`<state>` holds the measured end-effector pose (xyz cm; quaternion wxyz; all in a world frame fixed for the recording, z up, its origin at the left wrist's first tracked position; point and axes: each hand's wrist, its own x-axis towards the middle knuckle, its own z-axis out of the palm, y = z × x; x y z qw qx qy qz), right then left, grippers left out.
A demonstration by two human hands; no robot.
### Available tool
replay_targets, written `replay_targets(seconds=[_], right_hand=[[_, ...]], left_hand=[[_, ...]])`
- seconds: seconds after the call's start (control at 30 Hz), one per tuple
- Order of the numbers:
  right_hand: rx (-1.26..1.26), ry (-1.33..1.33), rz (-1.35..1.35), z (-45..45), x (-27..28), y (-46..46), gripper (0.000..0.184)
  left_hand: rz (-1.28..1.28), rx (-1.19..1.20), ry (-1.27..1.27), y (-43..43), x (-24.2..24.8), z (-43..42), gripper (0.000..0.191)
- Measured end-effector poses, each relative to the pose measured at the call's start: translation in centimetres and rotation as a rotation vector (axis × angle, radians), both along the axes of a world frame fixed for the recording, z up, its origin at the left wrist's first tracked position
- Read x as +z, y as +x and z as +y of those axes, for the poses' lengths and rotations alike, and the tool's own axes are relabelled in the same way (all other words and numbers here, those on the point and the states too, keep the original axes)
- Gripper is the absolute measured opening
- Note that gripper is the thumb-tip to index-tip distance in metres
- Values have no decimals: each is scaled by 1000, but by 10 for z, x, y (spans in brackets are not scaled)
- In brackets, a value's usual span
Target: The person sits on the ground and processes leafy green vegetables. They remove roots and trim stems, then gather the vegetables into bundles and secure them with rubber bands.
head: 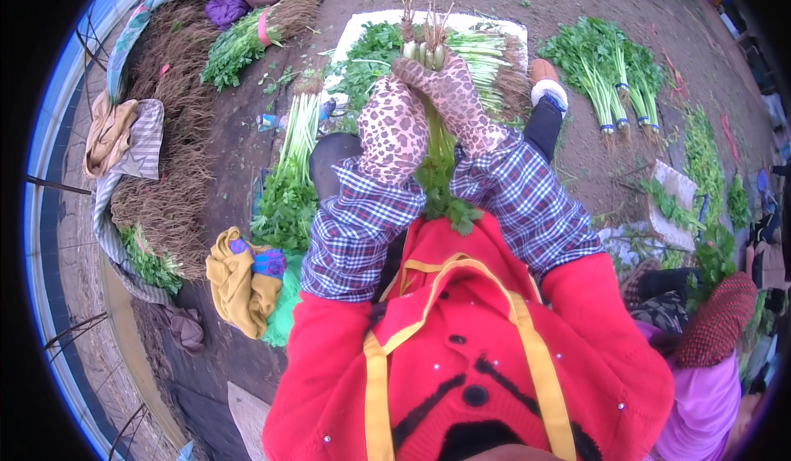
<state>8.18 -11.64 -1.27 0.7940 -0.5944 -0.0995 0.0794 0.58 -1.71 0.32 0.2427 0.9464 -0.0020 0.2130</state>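
Observation:
Both my hands wear leopard-print gloves and meet around a small bunch of thin-stalked celery [437, 133]. Its roots [435, 26] point away from me, and its leaves hang towards my lap. My left hand [393, 128] closes around the side of the stalks; its fingertips are hidden. Just below the pale root ends, my right hand [450, 93] grips the same bunch. Beneath lies a white sheet [518, 27] bearing more celery [482, 65], with roots to the right. Another row of celery [295, 146] lies by my left knee, leaves towards me.
Banded celery bunches [609, 84] lie on the soil at right. At left are a long heap of rooted celery [167, 127] and a red-banded bundle [241, 47]. A mustard cloth [241, 282] lies near my left elbow. Another person [704, 387] is close at lower right.

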Motion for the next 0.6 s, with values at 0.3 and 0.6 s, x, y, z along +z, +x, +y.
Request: replay_targets(seconds=[0.3, 0.6], right_hand=[[145, 184, 129, -41, 29, -8, 43], [451, 366, -58, -38, 53, -1, 45]], left_hand=[[66, -392, -1117, 6, -1, 28, 50], [581, -830, -1423, 24, -19, 17, 46]])
